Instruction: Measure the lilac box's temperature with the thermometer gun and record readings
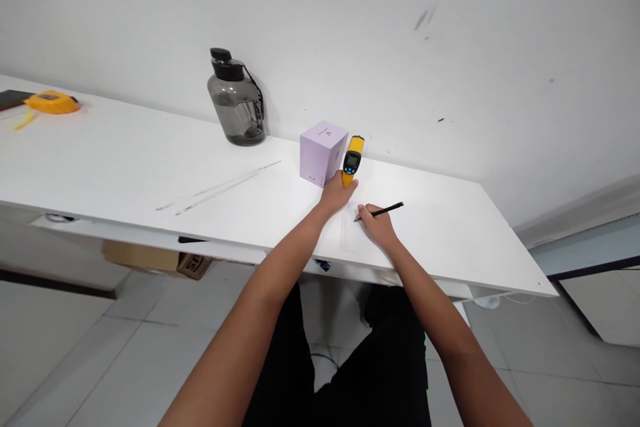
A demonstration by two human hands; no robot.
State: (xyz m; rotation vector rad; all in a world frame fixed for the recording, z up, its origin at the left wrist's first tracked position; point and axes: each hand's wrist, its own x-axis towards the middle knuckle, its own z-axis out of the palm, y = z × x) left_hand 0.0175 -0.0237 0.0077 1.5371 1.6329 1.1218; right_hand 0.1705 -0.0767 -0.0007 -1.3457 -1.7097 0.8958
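My left hand [338, 191] is closed around the handle of a yellow and black infrared thermometer [353, 155], whose small screen and blue buttons face me. Just left of it stands a lilac box [315, 155], close to my fingers. In my right hand [378, 225] is a slim black pen [389, 209], its tip pointing down and to the left. Under the pen tip lies a pale sheet of paper [350, 238], hard to tell from the white tabletop; any writing on it is too faint to make out.
The long white table [240, 203] runs along a wall. A grey water bottle [236, 107] with a black lid stands near the wall. At the far left lie a yellow tape measure [54, 102] and a dark flat object [14, 99]. A cardboard box [143, 256] shows below the table.
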